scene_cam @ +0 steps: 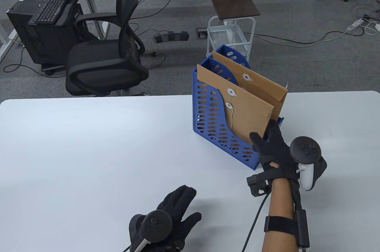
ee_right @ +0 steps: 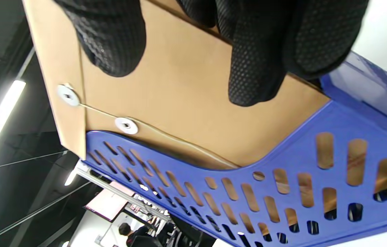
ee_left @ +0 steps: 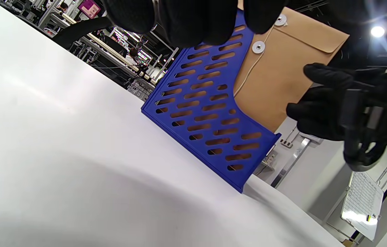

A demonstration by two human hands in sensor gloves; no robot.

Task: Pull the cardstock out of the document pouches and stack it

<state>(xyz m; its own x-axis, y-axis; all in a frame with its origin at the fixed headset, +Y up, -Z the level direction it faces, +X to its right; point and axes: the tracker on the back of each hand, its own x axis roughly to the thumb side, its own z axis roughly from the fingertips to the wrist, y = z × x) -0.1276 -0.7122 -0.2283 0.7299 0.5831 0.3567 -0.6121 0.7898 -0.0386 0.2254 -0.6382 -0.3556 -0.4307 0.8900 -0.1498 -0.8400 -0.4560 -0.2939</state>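
Observation:
A blue perforated file rack (scene_cam: 213, 124) stands on the white table (scene_cam: 89, 151) and holds two brown string-tie document pouches upright. My right hand (scene_cam: 264, 134) pinches the lower right edge of the front pouch (scene_cam: 246, 109), thumb on its face and fingers behind it. The rear pouch (scene_cam: 262, 84) stands untouched in the slot behind. In the right wrist view my fingertips (ee_right: 255, 68) press on the front pouch (ee_right: 179, 109) above the rack wall (ee_right: 282, 178). My left hand (scene_cam: 184, 207) is open and empty, fingers spread low over the table near the front edge. No cardstock shows.
The rack sits at the table's far right-centre. Beyond the far edge stand a black office chair (scene_cam: 109, 56) and a small white trolley (scene_cam: 231, 32). In the left wrist view the rack (ee_left: 207, 113) and my right hand (ee_left: 334, 106) show across the tabletop.

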